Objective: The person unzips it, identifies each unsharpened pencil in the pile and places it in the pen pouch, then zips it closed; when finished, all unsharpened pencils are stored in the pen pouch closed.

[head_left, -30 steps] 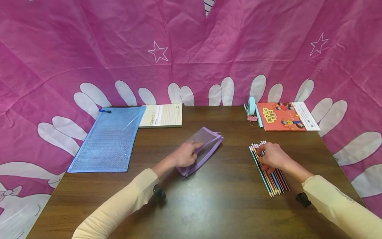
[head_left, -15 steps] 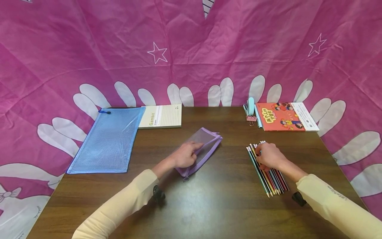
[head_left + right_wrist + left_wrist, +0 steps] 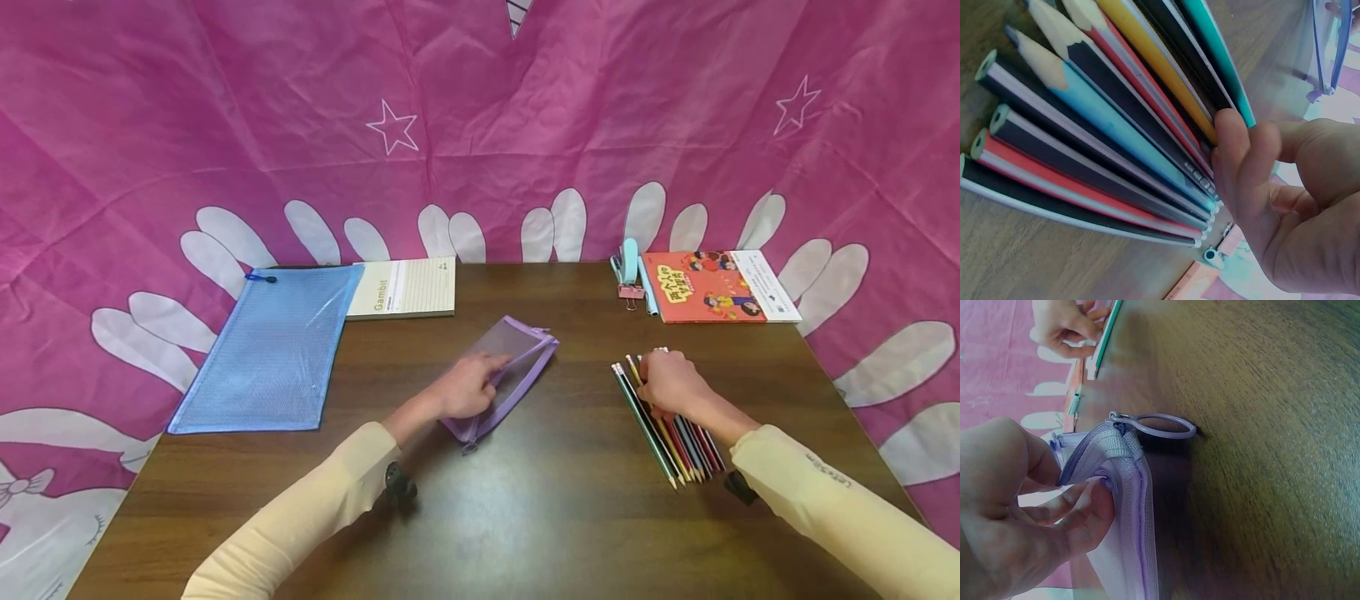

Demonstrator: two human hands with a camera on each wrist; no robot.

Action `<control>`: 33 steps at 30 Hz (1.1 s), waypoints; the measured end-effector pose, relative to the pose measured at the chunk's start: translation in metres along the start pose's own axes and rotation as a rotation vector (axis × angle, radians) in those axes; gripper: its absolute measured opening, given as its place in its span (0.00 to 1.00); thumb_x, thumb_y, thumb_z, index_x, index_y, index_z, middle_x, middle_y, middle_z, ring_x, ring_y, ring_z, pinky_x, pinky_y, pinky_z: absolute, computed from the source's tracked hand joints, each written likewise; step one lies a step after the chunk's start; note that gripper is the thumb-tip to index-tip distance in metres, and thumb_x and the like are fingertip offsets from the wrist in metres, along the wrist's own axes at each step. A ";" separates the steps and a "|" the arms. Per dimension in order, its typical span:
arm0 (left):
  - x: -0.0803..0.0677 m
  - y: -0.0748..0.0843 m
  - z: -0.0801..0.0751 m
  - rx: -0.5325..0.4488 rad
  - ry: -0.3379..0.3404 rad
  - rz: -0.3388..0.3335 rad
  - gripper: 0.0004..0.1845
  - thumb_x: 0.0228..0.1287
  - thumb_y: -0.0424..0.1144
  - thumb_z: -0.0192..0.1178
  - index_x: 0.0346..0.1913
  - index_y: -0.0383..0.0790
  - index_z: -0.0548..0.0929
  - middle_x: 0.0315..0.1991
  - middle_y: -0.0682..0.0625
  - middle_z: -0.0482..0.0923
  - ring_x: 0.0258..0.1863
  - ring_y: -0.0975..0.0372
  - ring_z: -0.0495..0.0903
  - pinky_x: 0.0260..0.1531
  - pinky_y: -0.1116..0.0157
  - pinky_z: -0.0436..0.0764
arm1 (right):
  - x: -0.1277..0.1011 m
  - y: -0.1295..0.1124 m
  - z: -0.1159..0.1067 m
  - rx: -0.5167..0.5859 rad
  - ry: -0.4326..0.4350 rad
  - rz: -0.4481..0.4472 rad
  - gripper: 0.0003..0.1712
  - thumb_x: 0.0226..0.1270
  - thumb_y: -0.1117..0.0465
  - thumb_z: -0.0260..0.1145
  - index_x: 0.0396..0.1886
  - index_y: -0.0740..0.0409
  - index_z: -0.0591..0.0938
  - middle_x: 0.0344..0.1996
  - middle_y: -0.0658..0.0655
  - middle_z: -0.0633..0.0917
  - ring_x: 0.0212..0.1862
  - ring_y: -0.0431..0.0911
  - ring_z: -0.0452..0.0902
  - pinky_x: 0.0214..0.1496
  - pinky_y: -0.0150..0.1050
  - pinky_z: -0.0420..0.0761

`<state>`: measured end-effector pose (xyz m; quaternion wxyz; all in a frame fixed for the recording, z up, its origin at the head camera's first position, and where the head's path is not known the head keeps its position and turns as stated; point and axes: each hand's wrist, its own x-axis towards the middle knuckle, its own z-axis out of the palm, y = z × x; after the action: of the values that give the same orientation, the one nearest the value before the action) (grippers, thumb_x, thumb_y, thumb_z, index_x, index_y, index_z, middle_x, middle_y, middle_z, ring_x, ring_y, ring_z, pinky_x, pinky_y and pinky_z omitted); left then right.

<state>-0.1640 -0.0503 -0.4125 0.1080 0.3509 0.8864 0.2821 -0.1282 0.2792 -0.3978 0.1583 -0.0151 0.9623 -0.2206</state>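
In the head view, my left hand (image 3: 465,387) holds a purple mesh pencil pouch (image 3: 519,390) at the table's middle. Up close in the left wrist view, thumb and fingers grip the pouch's zippered edge, and a purple ring pull (image 3: 1175,430) hangs from the zip. To the right, my right hand (image 3: 671,383) has its curled fingers on the eraser ends of several pencils (image 3: 697,454), fanned side by side on the table. A green pencil (image 3: 648,433) lies outermost on the left. Some ends are sharpened, others flat, in the right wrist view. The hand covers part of the pencils' upper ends.
A blue mesh zip bag (image 3: 262,354) lies at left, overlapping a Gambit notebook (image 3: 408,287). At the back right are a light-blue stapler (image 3: 630,258), a pink binder clip (image 3: 632,292), a light-blue pen (image 3: 648,287) and a red picture book (image 3: 701,292). A pink curtain (image 3: 480,100) hangs behind the table.
My right hand has shifted slightly left, and the leftmost pencils have slid left with it, spreading away from the others. My left hand and the pouch stay almost still.
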 end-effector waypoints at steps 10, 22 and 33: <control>0.001 0.000 0.000 0.012 0.005 0.000 0.32 0.56 0.23 0.54 0.68 0.27 0.72 0.55 0.35 0.78 0.46 0.52 0.77 0.50 0.56 0.79 | 0.003 -0.002 -0.004 -0.026 -0.006 0.016 0.07 0.63 0.67 0.67 0.32 0.66 0.77 0.19 0.57 0.77 0.15 0.45 0.78 0.18 0.37 0.77; 0.001 0.000 0.002 0.021 0.016 0.011 0.32 0.56 0.23 0.54 0.68 0.27 0.72 0.49 0.37 0.79 0.41 0.54 0.76 0.45 0.56 0.78 | -0.002 -0.002 -0.023 0.076 0.077 -0.044 0.22 0.62 0.64 0.67 0.52 0.71 0.74 0.19 0.55 0.79 0.17 0.47 0.78 0.19 0.40 0.74; 0.001 0.002 0.001 -0.006 0.032 -0.001 0.31 0.56 0.24 0.54 0.67 0.25 0.72 0.57 0.32 0.77 0.52 0.48 0.78 0.55 0.53 0.77 | 0.004 -0.025 -0.016 0.537 0.134 -0.021 0.24 0.62 0.66 0.62 0.57 0.67 0.67 0.20 0.58 0.79 0.17 0.44 0.72 0.17 0.35 0.74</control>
<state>-0.1634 -0.0477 -0.4123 0.0948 0.3456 0.8874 0.2901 -0.1383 0.2631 -0.3753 0.0903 0.0319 0.8776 -0.4698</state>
